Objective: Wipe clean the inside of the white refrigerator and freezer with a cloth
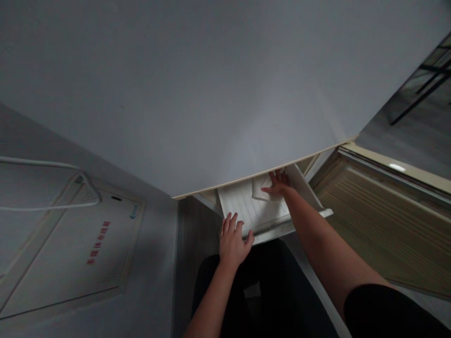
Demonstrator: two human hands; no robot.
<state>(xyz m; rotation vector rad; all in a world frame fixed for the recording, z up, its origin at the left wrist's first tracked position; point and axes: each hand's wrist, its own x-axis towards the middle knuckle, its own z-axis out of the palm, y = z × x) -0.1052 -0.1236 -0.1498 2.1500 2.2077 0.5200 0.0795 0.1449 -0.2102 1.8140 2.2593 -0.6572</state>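
Note:
A white drawer [310, 188] is pulled out from under a wide pale tabletop [218, 94]. Its floor is ribbed white. My left hand [233, 239] rests on the drawer's front edge with its fingers stretched forward, holding nothing. My right hand [278, 184] reaches deep into the drawer, fingers spread flat on a folded white paper or cloth [262, 191] lying at the back. Part of that white piece is hidden under the tabletop's edge.
A white wall panel [66, 253] with red lettering and a white cable [45, 164] lies to the left. A beige ribbed surface [387, 220] is at the right, with dark floor and black furniture legs [423, 89] beyond. My dark-clothed legs [260, 291] are below the drawer.

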